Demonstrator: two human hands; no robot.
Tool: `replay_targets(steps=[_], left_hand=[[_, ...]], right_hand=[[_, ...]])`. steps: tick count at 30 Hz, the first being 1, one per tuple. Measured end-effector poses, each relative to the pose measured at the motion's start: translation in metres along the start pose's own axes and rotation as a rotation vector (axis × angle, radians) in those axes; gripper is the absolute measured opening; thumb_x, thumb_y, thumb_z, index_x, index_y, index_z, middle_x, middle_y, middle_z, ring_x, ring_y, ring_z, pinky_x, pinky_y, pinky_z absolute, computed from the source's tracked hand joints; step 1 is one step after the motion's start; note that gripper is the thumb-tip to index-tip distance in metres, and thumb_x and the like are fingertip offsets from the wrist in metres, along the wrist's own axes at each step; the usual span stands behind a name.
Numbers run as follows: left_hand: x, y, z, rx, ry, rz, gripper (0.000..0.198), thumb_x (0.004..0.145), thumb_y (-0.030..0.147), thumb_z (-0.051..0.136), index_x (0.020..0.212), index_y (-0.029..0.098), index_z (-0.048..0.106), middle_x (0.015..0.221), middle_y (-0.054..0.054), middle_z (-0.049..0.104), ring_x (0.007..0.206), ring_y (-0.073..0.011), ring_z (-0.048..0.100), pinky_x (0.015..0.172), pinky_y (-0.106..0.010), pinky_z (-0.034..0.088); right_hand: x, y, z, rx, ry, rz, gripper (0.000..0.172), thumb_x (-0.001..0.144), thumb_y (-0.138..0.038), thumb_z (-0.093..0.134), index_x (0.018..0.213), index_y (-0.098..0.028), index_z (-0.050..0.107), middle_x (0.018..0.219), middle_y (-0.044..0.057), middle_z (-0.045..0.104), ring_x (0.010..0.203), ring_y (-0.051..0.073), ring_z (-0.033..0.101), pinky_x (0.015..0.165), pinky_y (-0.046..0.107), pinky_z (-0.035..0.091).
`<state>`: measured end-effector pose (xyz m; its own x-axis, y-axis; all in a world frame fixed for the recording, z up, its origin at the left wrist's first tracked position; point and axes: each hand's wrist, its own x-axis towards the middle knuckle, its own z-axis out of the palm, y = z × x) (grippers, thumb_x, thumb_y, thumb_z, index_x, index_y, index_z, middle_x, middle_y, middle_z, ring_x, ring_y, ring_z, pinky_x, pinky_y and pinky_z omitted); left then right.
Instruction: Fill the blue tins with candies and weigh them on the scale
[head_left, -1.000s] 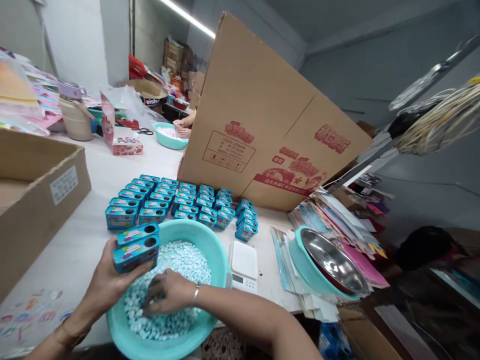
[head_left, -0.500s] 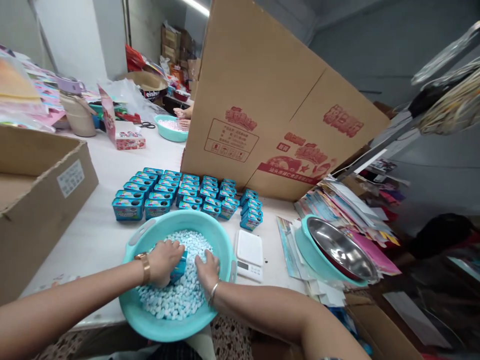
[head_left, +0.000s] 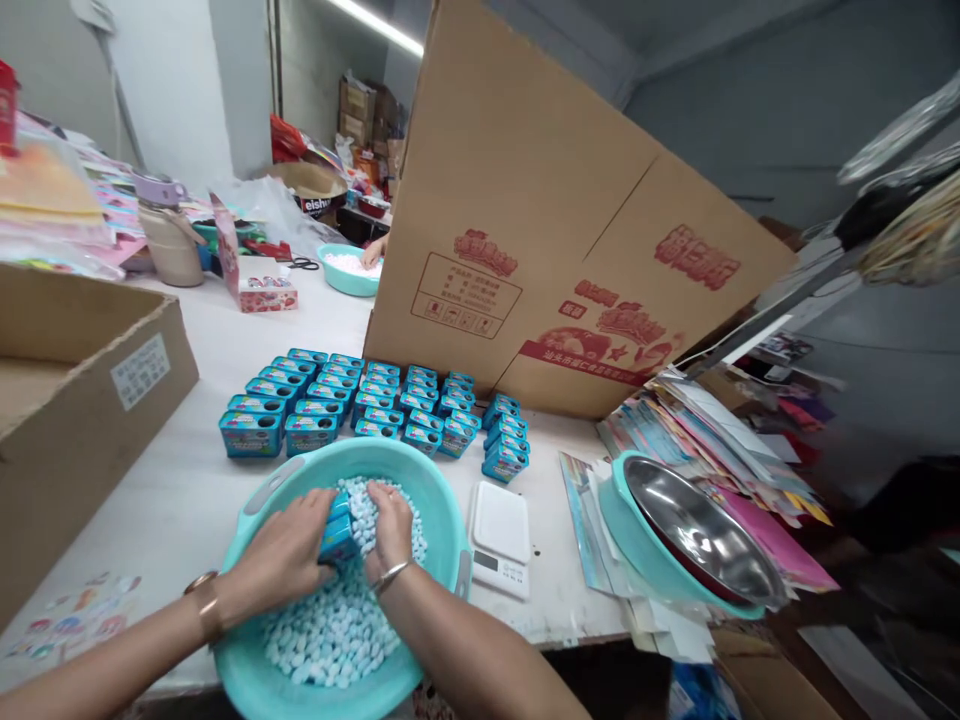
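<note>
A turquoise basin (head_left: 442, 520) full of small pale blue and white candies (head_left: 337, 635) is in front of me. My left hand (head_left: 289, 550) is closed round a small blue container (head_left: 339, 535), tilted over the candies inside the basin. Close to that container's right side, my right hand (head_left: 391, 525) is cupped with its fingers curled together at the candies; its palm side is mostly hidden. Rows of similar blue containers (head_left: 311, 430) stand on the table just behind the basin.
Right of the basin is a white digital scale (head_left: 500, 525). A metal bowl (head_left: 697, 520) rests in another turquoise basin at the right. A large cardboard sheet (head_left: 555, 200) rises behind the containers, and an open carton (head_left: 150, 390) stands left. Beyond, another person's hand (head_left: 375, 250) reaches into a basin.
My left hand has lifted the blue container slightly and tilted it. My right hand has moved left towards it, its fingers going from spread to cupped. The view has shifted a little.
</note>
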<state>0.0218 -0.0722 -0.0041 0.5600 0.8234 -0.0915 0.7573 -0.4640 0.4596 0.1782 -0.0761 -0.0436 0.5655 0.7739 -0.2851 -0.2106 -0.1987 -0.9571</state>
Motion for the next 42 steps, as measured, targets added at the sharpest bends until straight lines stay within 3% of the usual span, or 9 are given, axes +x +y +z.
replay_targets(steps=[5,8,17,22,31,38,42], left_hand=[[-0.01,-0.007,0.024,-0.284,0.417,-0.004,0.072,0.078,0.037,0.073,0.143,0.013,0.054,0.141,-0.028,0.073,0.133,-0.0492,0.073,0.113,-0.065,0.06],[-0.012,-0.001,0.031,-0.376,0.517,-0.041,0.073,0.08,0.047,0.076,0.142,0.015,0.054,0.138,-0.027,0.076,0.129,-0.0497,0.076,0.109,-0.065,0.063],[-0.008,0.008,0.005,-0.244,0.502,-0.002,0.071,0.074,0.036,0.073,0.141,0.015,0.061,0.139,-0.025,0.08,0.129,-0.0508,0.076,0.109,-0.063,0.061],[-0.006,0.01,0.006,-0.28,0.51,0.04,0.079,0.077,0.036,0.072,0.151,0.015,0.056,0.146,-0.024,0.077,0.131,-0.0468,0.076,0.108,-0.058,0.063],[-0.007,0.002,0.001,-0.319,0.515,0.06,0.07,0.074,0.042,0.077,0.14,0.02,0.064,0.133,-0.019,0.082,0.123,-0.0449,0.079,0.105,-0.055,0.064],[-0.004,-0.006,0.008,-0.322,0.416,0.071,0.073,0.072,0.037,0.076,0.142,0.022,0.063,0.138,-0.019,0.081,0.127,-0.0453,0.078,0.108,-0.055,0.062],[-0.005,-0.018,0.003,-0.426,0.383,0.088,0.074,0.071,0.038,0.08,0.142,0.024,0.063,0.138,-0.014,0.082,0.127,-0.0413,0.079,0.107,-0.049,0.064]], right_hand=[[-0.002,-0.047,0.001,0.238,-0.115,0.011,0.036,0.06,-0.044,0.091,0.084,-0.02,0.08,0.073,0.003,0.079,0.073,0.025,0.074,0.076,0.038,0.062],[-0.007,-0.065,0.003,0.272,-0.159,-0.011,0.034,0.059,-0.041,0.095,0.082,-0.019,0.082,0.069,0.002,0.078,0.069,0.022,0.072,0.072,0.036,0.06],[-0.015,-0.085,0.006,0.216,-0.195,-0.086,0.038,0.061,-0.049,0.098,0.074,-0.02,0.077,0.07,-0.001,0.074,0.068,0.017,0.066,0.072,0.031,0.055],[-0.018,-0.092,0.006,0.2,-0.218,-0.112,0.042,0.07,-0.06,0.092,0.072,-0.021,0.075,0.071,-0.001,0.072,0.068,0.016,0.061,0.07,0.03,0.052],[-0.014,-0.087,0.006,0.19,-0.216,-0.092,0.038,0.072,-0.056,0.088,0.071,-0.021,0.077,0.074,0.003,0.077,0.074,0.019,0.067,0.076,0.032,0.055],[-0.017,-0.079,0.013,0.108,-0.258,-0.066,0.064,0.094,-0.082,0.067,0.075,-0.022,0.078,0.08,0.009,0.08,0.084,0.027,0.075,0.089,0.041,0.062],[-0.021,-0.076,0.0,0.08,-0.38,-0.08,0.074,0.098,-0.089,0.056,0.086,-0.021,0.083,0.092,0.011,0.084,0.098,0.03,0.079,0.1,0.043,0.062]])
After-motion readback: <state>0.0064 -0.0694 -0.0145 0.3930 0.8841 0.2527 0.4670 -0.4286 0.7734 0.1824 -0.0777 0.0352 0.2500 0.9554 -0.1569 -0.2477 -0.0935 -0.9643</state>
